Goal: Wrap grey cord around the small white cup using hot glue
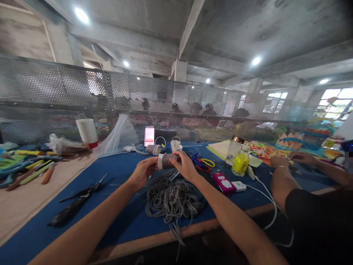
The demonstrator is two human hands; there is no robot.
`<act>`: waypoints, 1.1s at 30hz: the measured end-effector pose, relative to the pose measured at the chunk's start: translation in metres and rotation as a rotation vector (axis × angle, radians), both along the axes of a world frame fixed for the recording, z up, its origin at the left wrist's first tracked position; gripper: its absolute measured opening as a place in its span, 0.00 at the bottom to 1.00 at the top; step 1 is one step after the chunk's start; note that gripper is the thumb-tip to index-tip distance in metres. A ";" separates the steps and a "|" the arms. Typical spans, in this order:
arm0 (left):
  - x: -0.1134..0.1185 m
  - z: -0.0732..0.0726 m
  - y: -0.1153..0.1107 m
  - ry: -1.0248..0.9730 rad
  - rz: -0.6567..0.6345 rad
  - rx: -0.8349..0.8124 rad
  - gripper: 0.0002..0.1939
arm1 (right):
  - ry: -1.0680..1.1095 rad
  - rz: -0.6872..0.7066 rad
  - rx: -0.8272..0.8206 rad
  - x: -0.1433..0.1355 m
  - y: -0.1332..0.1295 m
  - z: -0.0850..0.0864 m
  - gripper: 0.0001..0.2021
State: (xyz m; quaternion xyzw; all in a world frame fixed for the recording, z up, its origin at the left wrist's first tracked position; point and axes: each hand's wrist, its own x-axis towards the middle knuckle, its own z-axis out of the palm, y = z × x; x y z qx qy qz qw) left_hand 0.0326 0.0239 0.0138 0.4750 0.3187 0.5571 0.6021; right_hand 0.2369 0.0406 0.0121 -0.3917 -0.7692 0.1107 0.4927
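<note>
Between my two hands, on its side above the table, is a small white cup wrapped round with grey-brown cord (167,161). The fingers of my left hand (143,171) close on its white end. My right hand (185,165) grips the wrapped part from the other side. Just below lies a loose heap of grey cord (173,200), its ends hanging over the table's front edge. Behind the hands are a similar wrapped cup (153,149) and a small white bucket (176,145) with a wire handle.
Long-nosed pliers (79,200) lie left, near several tools (30,165) and stacked paper cups (86,131). Scissors (204,163), a magenta power bank (224,183), a yellow bottle (241,162) and a glass jar (232,151) stand right, beside a co-worker's arms (282,180). A lit phone (149,136) stands behind.
</note>
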 end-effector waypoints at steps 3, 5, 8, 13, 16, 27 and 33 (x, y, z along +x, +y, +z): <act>-0.002 -0.004 0.003 0.036 0.025 -0.007 0.12 | -0.019 0.005 0.024 0.001 -0.001 0.001 0.17; -0.002 -0.007 0.004 0.072 0.025 -0.004 0.12 | -0.007 0.021 0.046 0.001 -0.002 0.004 0.16; 0.001 -0.008 0.003 0.114 0.008 0.005 0.11 | 0.018 0.087 0.067 0.002 -0.002 0.008 0.14; 0.004 -0.008 0.000 0.180 -0.040 0.034 0.12 | -0.014 0.209 -0.019 0.003 -0.001 0.010 0.11; 0.004 -0.008 -0.001 0.207 -0.071 0.035 0.10 | -0.012 0.196 -0.077 0.004 0.001 0.006 0.09; 0.004 -0.007 -0.001 0.230 -0.018 0.035 0.12 | -0.042 0.147 0.036 0.001 0.001 0.006 0.08; 0.002 -0.011 0.005 0.222 0.088 0.054 0.15 | -0.098 0.051 0.195 -0.001 -0.007 0.009 0.06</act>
